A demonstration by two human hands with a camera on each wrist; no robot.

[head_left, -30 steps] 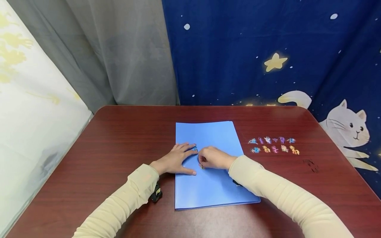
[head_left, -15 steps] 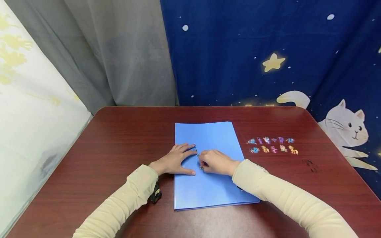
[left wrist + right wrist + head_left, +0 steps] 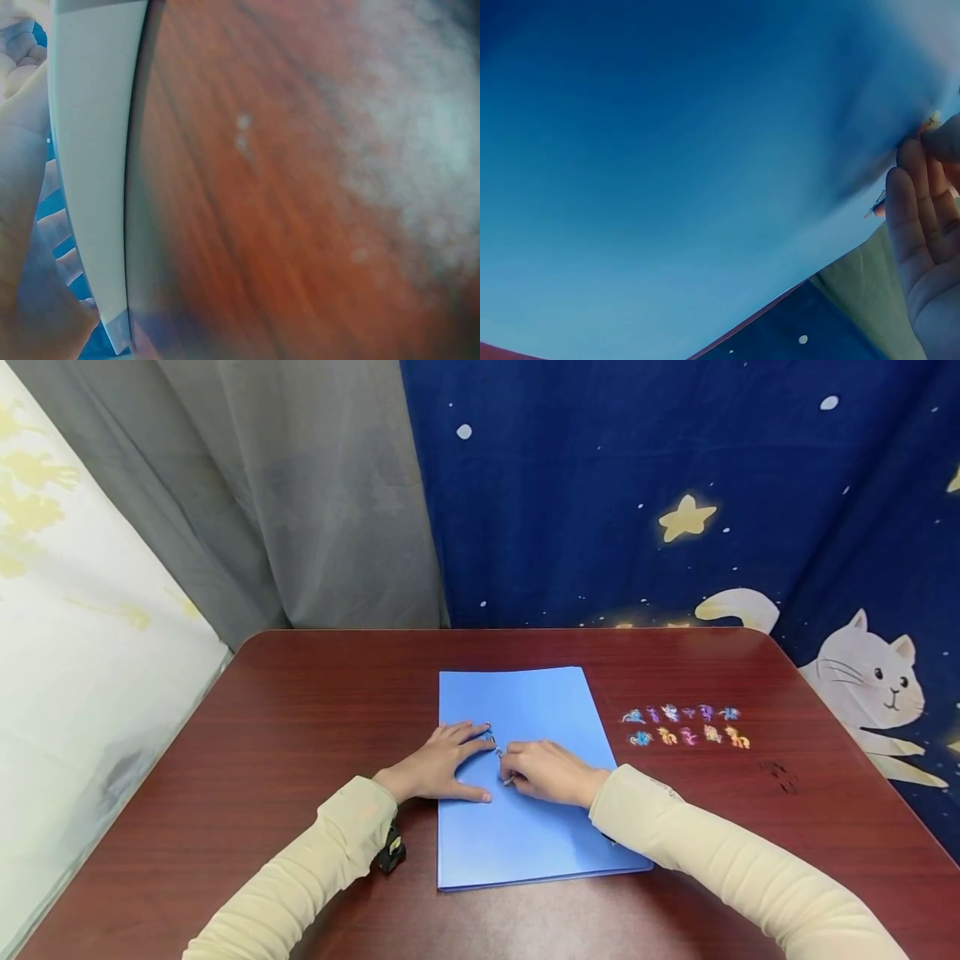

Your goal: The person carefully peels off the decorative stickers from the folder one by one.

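A blue folder [image 3: 540,843] lies on the table. My left hand [image 3: 442,766] rests on it with fingers spread. At its fingertips is a small blue piece [image 3: 491,737], partly covered. To the right, my right hand [image 3: 551,772] has its fingers curled and pinches a small piece [image 3: 509,782]. In the right wrist view that piece [image 3: 931,120] looks yellowish at the thumb tip; its kind is mostly hidden. A tiny grey bit [image 3: 500,754] shows between the hands. The left wrist view catches part of the left hand [image 3: 22,195] beside the folder's pale edge [image 3: 97,165].
Two rows of small cartoon pony pieces [image 3: 688,737] lie on the brown table [image 3: 330,693], right of the folder. Nearer the right side are dark marks [image 3: 780,777]. Grey and blue curtains [image 3: 555,485] hang behind the table.
My right hand has shifted slightly right and toward me, uncovering the grey bit between the hands. My left hand has stayed in place.
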